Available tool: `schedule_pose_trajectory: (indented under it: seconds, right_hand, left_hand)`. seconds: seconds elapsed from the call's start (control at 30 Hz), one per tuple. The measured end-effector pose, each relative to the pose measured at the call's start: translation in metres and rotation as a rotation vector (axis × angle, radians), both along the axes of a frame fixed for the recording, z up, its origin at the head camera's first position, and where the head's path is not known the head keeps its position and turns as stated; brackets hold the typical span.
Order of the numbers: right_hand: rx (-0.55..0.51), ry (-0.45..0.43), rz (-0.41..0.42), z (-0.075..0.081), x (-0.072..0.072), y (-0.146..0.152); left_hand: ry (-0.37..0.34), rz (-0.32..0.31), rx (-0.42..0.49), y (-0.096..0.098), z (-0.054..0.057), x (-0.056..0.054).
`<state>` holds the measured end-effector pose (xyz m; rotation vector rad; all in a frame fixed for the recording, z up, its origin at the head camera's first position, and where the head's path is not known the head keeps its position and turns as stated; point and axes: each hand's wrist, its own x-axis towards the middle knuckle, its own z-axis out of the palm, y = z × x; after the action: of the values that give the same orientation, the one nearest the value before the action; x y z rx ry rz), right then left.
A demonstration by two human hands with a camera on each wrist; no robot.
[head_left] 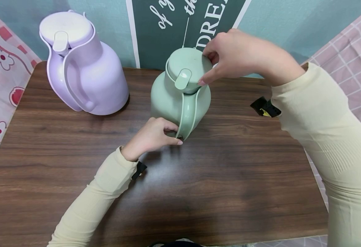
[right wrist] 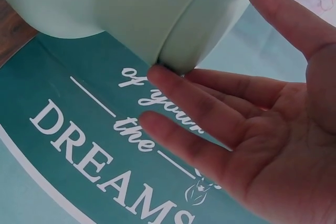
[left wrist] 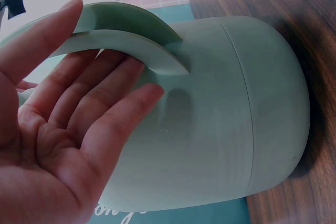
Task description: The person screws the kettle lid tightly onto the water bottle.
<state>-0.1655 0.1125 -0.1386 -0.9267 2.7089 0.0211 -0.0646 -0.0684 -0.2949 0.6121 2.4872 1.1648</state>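
A pale green thermos jug (head_left: 165, 99) stands upright on the wooden table, its handle (head_left: 187, 115) turned to the near side. My left hand (head_left: 152, 134) is at the lower part of that handle, with fingers reaching inside the loop and the thumb on the outer side; in the left wrist view the handle (left wrist: 121, 43) crosses over the fingers. From the right, my right hand (head_left: 233, 55) holds the rim of the jug's round lid (head_left: 188, 63) between thumb and fingers. The lid sits on the jug's neck, its small lever pointing toward the handle.
A lilac thermos jug (head_left: 106, 79) stands at the back left of the wooden table (head_left: 229, 178). Right behind the green jug is a dark green panel with white lettering (head_left: 158, 44). Patterned cloth (head_left: 1, 79) hangs at the left, and pink checked cloth (head_left: 350, 61) at the right.
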Motion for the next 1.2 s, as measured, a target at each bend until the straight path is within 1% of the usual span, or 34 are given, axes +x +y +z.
schedule_pose_trajectory:
  seconds: [0.1,0.27,0.4,0.43,0.5,0.63,0.73,0.8,0.93,1.1,1.2]
  right_hand:
    - [0.005,0.041,0.012,-0.001,0.002,-0.001]
    - [0.020,0.056,0.008,-0.005,-0.001,0.001]
    - [0.039,0.018,-0.024,-0.004,-0.003,0.002]
    - [0.033,-0.003,-0.033,-0.002,-0.002,0.001]
    - [0.042,-0.051,-0.045,0.000,-0.005,0.002]
    - [0.047,-0.144,-0.038,0.003,-0.013,0.004]
    - [0.034,-0.169,-0.022,0.002,-0.016,0.006]
    - [0.024,-0.166,-0.018,0.002,-0.016,0.007]
    - [0.013,-0.133,-0.029,0.001,-0.013,0.005]
    - [-0.012,-0.080,-0.033,0.002,-0.005,0.001]
    - [-0.015,-0.028,-0.028,0.002,0.001,-0.003]
  left_hand:
    - [-0.004,0.001,0.005,0.000,0.000,0.000]
    - [-0.006,0.000,0.009,0.000,0.000,0.001]
    - [-0.009,0.004,0.009,0.000,-0.002,0.000]
    - [-0.010,0.005,0.008,0.000,-0.002,0.000]
    - [-0.010,0.006,0.006,0.000,-0.002,0.000]
    - [-0.014,0.010,0.002,0.000,-0.002,0.001]
    - [-0.013,0.007,0.004,0.000,-0.001,0.001]
    - [-0.009,0.004,0.005,0.000,0.000,0.001]
    - [-0.005,0.003,0.003,0.000,0.000,0.001]
    - [0.000,0.001,0.001,0.000,0.000,0.001]
    - [-0.002,-0.001,0.004,0.000,0.000,0.000]
